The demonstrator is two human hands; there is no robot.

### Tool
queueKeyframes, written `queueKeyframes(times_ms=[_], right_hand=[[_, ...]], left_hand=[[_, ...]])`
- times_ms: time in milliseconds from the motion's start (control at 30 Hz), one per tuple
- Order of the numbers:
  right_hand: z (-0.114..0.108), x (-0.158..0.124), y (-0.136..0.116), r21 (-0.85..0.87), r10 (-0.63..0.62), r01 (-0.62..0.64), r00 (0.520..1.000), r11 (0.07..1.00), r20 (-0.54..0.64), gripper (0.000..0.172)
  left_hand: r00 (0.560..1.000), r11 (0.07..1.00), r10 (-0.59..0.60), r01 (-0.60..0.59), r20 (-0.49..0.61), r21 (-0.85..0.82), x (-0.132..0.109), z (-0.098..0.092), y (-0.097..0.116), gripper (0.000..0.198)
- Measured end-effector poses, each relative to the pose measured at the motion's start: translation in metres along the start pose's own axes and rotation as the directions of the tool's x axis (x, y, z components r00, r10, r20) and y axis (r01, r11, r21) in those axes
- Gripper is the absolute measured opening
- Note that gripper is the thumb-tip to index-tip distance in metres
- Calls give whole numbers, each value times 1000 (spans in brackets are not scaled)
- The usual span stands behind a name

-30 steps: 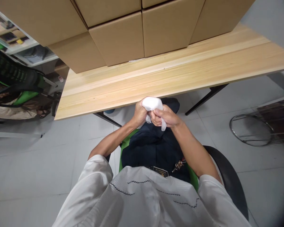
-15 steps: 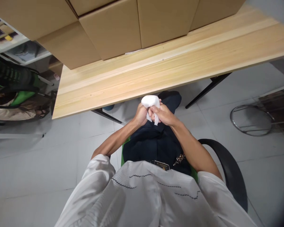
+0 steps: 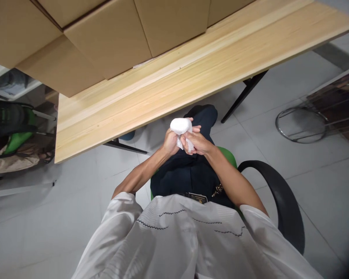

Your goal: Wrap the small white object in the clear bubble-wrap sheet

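A smooth white rounded bundle [image 3: 180, 125], covered in a thin white sheet, is held up over my lap just off the table's front edge. What lies inside the sheet is hidden. My left hand [image 3: 171, 142] is closed round the bundle's left and lower side. From the right, my right hand [image 3: 199, 142] grips the loose ends of the thin white sheet [image 3: 190, 145] below the bundle, its thumb pressed on them. Some of the right fingers stretch out behind the bundle.
Large cardboard boxes [image 3: 110, 38] stand along the back of the wooden table [image 3: 151, 100]. A black chair armrest [image 3: 285, 205] curves at my right. Farther right is a round metal stool frame [image 3: 301, 124] on the floor. Another person's leg [image 3: 20, 157] and a green-black chair [image 3: 10, 124] are at left.
The view has turned, so the table and boxes look more slanted. The right fingers have spread out more behind the bundle, whose top looks rounder and smoother. Both hands keep hold.
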State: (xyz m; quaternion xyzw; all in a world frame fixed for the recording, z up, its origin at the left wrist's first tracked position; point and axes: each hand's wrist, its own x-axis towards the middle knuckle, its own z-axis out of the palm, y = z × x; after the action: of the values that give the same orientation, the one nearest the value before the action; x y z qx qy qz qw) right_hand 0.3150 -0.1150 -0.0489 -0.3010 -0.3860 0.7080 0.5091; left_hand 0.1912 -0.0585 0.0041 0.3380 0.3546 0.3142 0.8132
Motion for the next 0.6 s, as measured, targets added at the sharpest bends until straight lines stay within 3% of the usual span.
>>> queueKeyframes(times_ms=[100,333,600], right_hand=[[-6,-8,3,53,18,-20,999,998,34,83],[-21,-17,14,74,61,-68,993,995,98,77],[-26,-21,35,165,-25,9,995,986,100,69]], left_hand=[[997,997,47,-51,68,58,5,1,-7,53],[988,992,-3,-16,152,123,10,0,-16,58],[981,975,28,-69,191,209,7,4,-16,44]])
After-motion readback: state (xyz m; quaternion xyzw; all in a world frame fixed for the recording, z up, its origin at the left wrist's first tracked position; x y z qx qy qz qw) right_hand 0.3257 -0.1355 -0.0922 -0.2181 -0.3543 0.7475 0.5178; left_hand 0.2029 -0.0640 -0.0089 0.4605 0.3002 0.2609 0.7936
